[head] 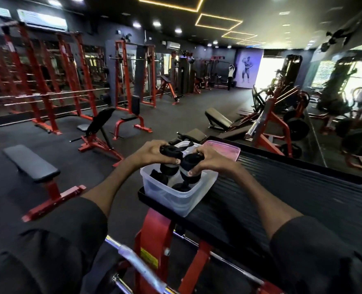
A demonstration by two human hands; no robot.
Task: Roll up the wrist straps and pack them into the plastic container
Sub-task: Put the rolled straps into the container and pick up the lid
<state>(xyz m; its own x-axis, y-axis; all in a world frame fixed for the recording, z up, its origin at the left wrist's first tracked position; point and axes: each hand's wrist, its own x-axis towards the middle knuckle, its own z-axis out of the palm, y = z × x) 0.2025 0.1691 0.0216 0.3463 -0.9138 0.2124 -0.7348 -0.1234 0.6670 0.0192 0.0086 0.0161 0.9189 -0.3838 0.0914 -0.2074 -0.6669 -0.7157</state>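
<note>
- The plastic container point(175, 201) is clear and open-topped. It stands at the near left corner of a black ribbed platform point(292, 187), with its near corner right at the platform's edge.
- The left hand point(152, 152) is over the far left side of the container. Its fingers and thumb curl round a rolled black wrist strap point(171, 151), which is held above the rim with the hollow of the roll facing up.
- The right hand point(210, 161) is over the right side of the container. It grips a second rolled strap point(191, 164) between the thumb on the near side and the fingers on the far side. This roll sits lower than the first, about level with the rim, and the two rolls are just beside each other.
- Packed rolls point(159, 177) lie inside the container, dark against its clear walls. One is at the left and another is near the middle. Their exact number cannot be told.
- A pink lid point(226, 149) lies on the platform just past the container, to the far right of it.
- Both forearms come out of black sleeves point(54, 240) at the near edge of the view.
- A red frame point(154, 228) carries the platform, and a chrome bar point(133, 259) crosses in front of it at the near side.
- A flat bench point(30, 164) with red legs stands on the dark floor, well to the left.
</note>
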